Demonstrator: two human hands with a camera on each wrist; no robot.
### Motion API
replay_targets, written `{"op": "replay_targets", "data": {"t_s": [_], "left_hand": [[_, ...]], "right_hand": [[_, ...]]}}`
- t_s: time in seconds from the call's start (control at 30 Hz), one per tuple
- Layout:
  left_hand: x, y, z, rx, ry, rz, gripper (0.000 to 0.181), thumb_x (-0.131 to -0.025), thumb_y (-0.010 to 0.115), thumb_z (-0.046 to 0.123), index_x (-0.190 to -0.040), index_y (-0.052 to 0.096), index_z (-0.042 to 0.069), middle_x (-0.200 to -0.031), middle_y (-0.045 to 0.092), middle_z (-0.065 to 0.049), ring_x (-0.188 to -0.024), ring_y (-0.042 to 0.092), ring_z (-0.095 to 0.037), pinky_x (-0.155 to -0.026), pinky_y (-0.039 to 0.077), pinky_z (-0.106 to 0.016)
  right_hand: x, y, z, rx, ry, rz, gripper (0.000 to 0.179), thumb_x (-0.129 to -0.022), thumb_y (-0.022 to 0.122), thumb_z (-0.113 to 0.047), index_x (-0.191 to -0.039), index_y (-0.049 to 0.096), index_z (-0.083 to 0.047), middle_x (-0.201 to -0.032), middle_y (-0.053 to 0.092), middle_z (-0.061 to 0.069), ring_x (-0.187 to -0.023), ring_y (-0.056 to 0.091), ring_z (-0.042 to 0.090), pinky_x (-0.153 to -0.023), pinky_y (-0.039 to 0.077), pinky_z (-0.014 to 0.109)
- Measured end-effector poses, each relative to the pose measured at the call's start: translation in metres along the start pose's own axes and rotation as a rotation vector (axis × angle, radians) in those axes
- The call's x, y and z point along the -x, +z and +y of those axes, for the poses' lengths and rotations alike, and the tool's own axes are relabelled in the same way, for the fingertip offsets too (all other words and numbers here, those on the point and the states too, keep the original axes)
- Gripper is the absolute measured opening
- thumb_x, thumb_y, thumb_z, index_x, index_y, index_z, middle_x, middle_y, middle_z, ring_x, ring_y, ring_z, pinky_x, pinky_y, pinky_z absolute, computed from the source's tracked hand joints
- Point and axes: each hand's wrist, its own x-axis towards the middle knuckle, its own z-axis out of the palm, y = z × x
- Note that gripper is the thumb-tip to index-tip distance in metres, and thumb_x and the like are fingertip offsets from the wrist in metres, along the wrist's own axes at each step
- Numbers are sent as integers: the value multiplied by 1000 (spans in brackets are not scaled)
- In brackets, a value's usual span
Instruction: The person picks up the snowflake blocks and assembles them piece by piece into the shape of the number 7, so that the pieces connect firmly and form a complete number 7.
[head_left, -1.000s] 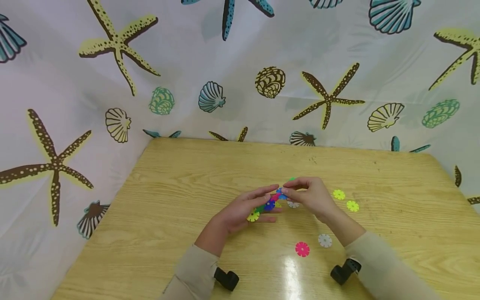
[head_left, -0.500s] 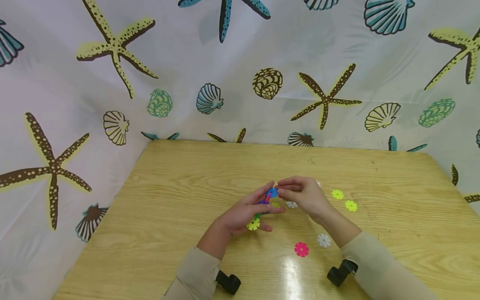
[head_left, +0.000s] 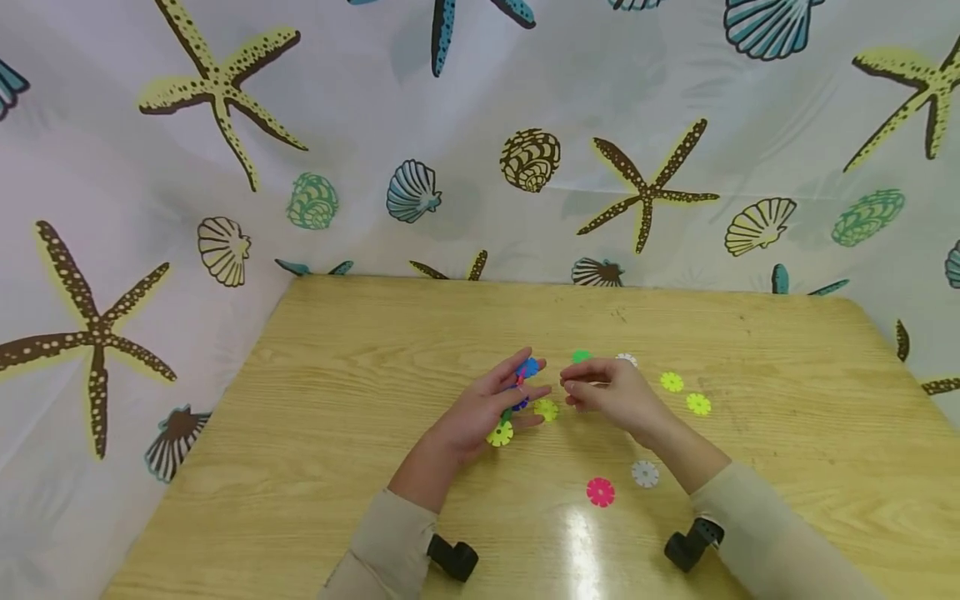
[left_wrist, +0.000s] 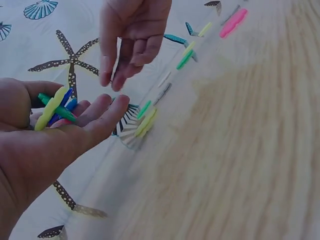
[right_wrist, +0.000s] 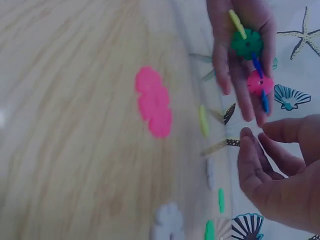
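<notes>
A chain of slotted plastic discs in yellow, green, dark blue, pink and light blue lies in my left hand. That palm is turned up with the fingers stretched out, and in the right wrist view the chain runs along palm and fingers. Facing it, my right hand has its thumb and fingertips close together with nothing between them. A small gap parts the two hands. Beside the left fingertips, a loose yellow disc overlaps the hand's edge in the head view.
Loose discs lie on the wooden table: a green one and a white one behind the right hand, two yellow discs to its right, a pink disc and a white disc nearer. A patterned cloth hangs behind.
The right fingers have come off the light blue disc and the chain. The left hand has drawn a little left with the chain, turning its palm up, and the hands are now apart.
</notes>
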Motion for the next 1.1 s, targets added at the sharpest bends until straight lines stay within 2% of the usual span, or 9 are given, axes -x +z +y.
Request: {"op": "replay_targets", "data": {"t_s": [0.17,0.33,0.47,0.63,0.87,1.0,1.1], "left_hand": [[-2,-2,4,15,46,94,59,-106,44,5,-160,22,9,-160,36,-11,-146,39,-31,-111,47,-38],[-3,-1,5,-14,56,138,57,-106,43,5,-159,21,4,-163,28,-15,-150,30,-31,-118,39,-38],[-3,-1,4,-38,58,141,54,-107,39,4,-158,23,3,-166,19,-16,-152,25,-32,-121,33,-40],[-2,-1,3,-58,77,135,55,-106,38,0,-158,22,3,-167,12,-17,-153,20,-33,-122,32,-40],[-1,-3,4,-68,71,118,63,-104,40,-4,-161,19,14,-168,17,-5,-155,16,-24,-119,37,-39],[-2,-3,3,-61,74,107,66,-103,39,-5,-161,13,11,-169,15,-7,-155,14,-25,-120,35,-42],[-2,-3,3,-67,76,112,66,-103,39,-6,-161,13,11,-168,15,-7,-155,15,-25,-121,35,-42]], "right_hand": [[-4,4,8,231,-37,-73,31,-95,65,-9,-122,66,6,-117,68,21,-92,71,24,-79,62,30],[-11,11,11,405,-65,-58,28,-91,72,-12,-116,71,0,-113,71,13,-96,65,19,-80,58,28],[-15,13,13,434,-43,-38,27,-91,73,-14,-115,73,-2,-112,70,11,-101,62,21,-82,56,31],[-17,15,14,450,-58,-31,29,-88,76,-16,-114,74,-4,-106,72,9,-95,61,18,-78,53,28],[-17,19,12,520,-35,-13,30,-85,80,-20,-113,75,-9,-102,71,5,-93,61,17,-76,53,28],[-17,20,9,525,-9,-5,25,-84,80,-19,-107,75,-10,-101,71,3,-94,62,16,-80,54,30],[-17,18,9,511,0,13,19,-84,81,-18,-99,75,-9,-94,72,1,-88,64,14,-77,54,28]]}}
